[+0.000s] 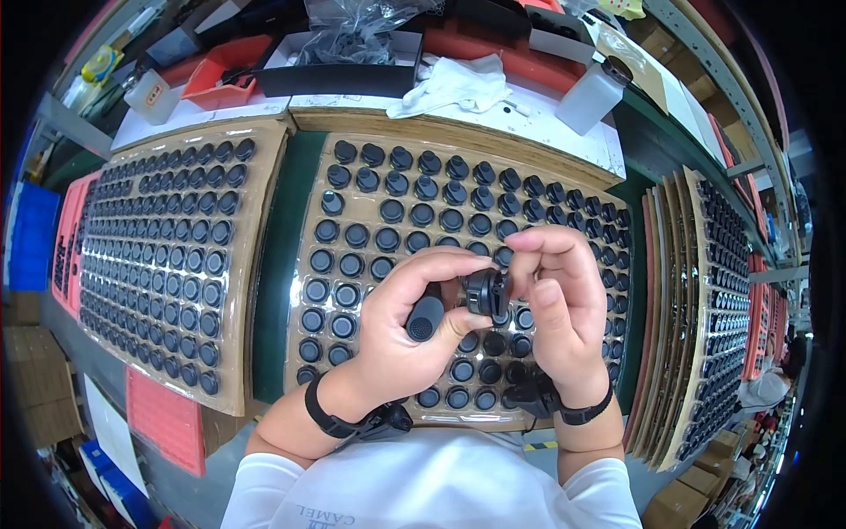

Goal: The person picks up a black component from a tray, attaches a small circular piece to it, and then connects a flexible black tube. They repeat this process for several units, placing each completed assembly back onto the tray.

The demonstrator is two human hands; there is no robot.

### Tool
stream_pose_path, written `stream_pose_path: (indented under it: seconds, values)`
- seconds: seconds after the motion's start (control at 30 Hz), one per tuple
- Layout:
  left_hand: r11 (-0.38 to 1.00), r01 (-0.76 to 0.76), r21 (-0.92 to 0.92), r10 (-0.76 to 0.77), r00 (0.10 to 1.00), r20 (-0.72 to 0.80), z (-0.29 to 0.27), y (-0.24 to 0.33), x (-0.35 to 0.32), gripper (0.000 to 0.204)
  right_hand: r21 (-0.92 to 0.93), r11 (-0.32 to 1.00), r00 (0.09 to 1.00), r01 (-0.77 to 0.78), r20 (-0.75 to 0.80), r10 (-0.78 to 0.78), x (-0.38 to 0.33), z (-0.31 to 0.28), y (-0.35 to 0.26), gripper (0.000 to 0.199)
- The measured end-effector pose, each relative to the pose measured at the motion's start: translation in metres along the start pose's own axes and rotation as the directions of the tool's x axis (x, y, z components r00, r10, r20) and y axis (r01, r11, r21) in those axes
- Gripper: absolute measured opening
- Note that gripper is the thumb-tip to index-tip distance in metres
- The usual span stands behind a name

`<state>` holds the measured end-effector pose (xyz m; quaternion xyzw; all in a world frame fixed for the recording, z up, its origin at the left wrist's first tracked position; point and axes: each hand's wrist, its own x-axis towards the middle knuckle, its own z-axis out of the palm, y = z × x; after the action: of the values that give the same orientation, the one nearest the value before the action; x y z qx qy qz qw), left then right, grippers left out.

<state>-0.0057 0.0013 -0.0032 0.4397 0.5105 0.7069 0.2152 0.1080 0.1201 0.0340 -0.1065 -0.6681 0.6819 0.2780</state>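
My left hand [397, 331] pinches a round black part [485, 293] between thumb and forefinger, its slotted face turned to the right. In the same palm lies a dark, rounded handle [425, 319] with a dotted end; the rest of it is hidden by the fingers. Close on the right side of the part is my right hand [564, 304], fingers bent and thumb held apart, with nothing visible in it. Beneath both hands spreads a clear-lined tray [357, 204] filled with rows of black round parts [388, 238], with a vacant pocket in its upper left.
Another tray of black parts [167, 256] stands at the left. At the right, several loaded trays [718, 309] lean steeply. Behind, a white shelf holds a black box [339, 79], a white cloth [463, 86], a red bin [225, 75] and two bottles, one at right [592, 97].
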Motion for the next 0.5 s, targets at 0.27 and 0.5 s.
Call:
stream_pose_path:
  seconds: [0.27, 0.5]
  values:
    - [0.998, 0.045, -0.032, -0.046, 0.999, -0.02, 0.0, -0.001, -0.001, 0.036, -0.462, 0.858, 0.971, 0.226, 0.176, -0.161, 0.007, -0.008, -0.008, 0.023]
    - [0.963, 0.208, -0.172, -0.219, 0.975, -0.047, 0.002, 0.002, -0.002, 0.027, -0.473, 0.85, 0.964, 0.234, 0.228, -0.138, 0.015, -0.01, -0.006, 0.023]
